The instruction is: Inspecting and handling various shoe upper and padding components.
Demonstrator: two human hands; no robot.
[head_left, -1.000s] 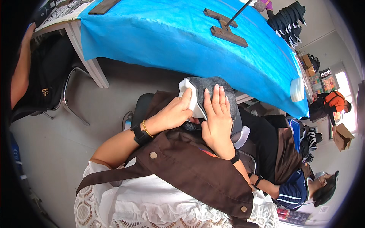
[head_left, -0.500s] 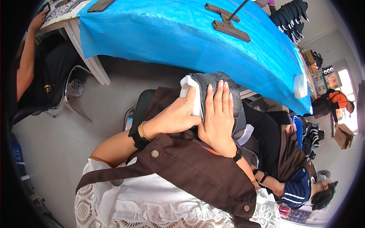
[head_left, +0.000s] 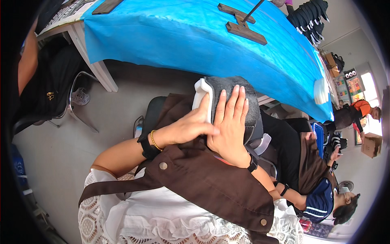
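Note:
A dark grey, felt-like cap [head_left: 254, 95] with a white inner lining [head_left: 199, 103] is held above my lap. My left hand [head_left: 191, 124] has its fingers inside the white edge, mostly hidden, with the thumb outside reaching to my right hand. Flat on the grey outer side lies my right hand [head_left: 229, 130], its fingers stretched out and slightly apart. Just below the cap, near my right wrist, is a clear curved strip [head_left: 260, 145].
A table with a blue cover [head_left: 170, 40] stands ahead, bearing a dark wooden stand [head_left: 245, 31] and stacked white curved pieces [head_left: 321, 91]. One co-worker [head_left: 321, 199] sits at right, another [head_left: 30, 81] at left. Someone in orange [head_left: 361, 107] is by a cardboard box [head_left: 371, 145].
My right hand has slid slightly left over the grey surface. My left thumb has shifted onto the right hand's edge. The cap has turned a little, showing more of its outer side.

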